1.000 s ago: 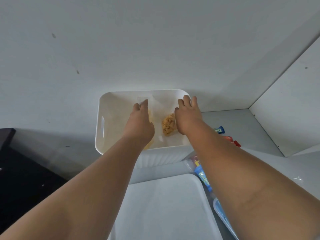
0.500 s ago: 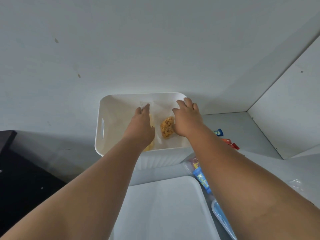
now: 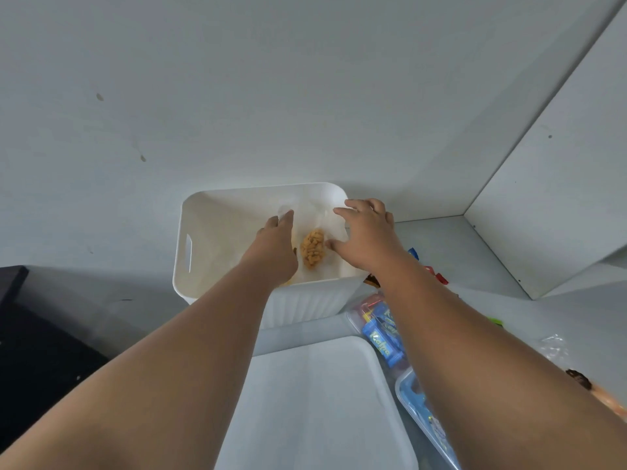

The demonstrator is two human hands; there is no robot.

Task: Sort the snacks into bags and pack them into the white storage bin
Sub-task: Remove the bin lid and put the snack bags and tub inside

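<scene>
One white storage bin (image 3: 217, 232) stands on the worktop (image 3: 475, 239), and inside it lies one clear bag of orange snacks (image 3: 312, 247). Two hands are in the bin — the left hand (image 3: 274, 249) and the right hand (image 3: 368, 240). One white lid (image 3: 315, 408) lies nearer. Two clear bags of blue packets show — one (image 3: 381, 329) by the bin, one (image 3: 424, 422) nearer.

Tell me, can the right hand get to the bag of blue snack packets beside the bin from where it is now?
Probably yes. The right hand hovers open over the white storage bin, holding nothing, and the bag of blue snack packets lies uncovered just under that forearm, so pulling back should reach it.
</scene>
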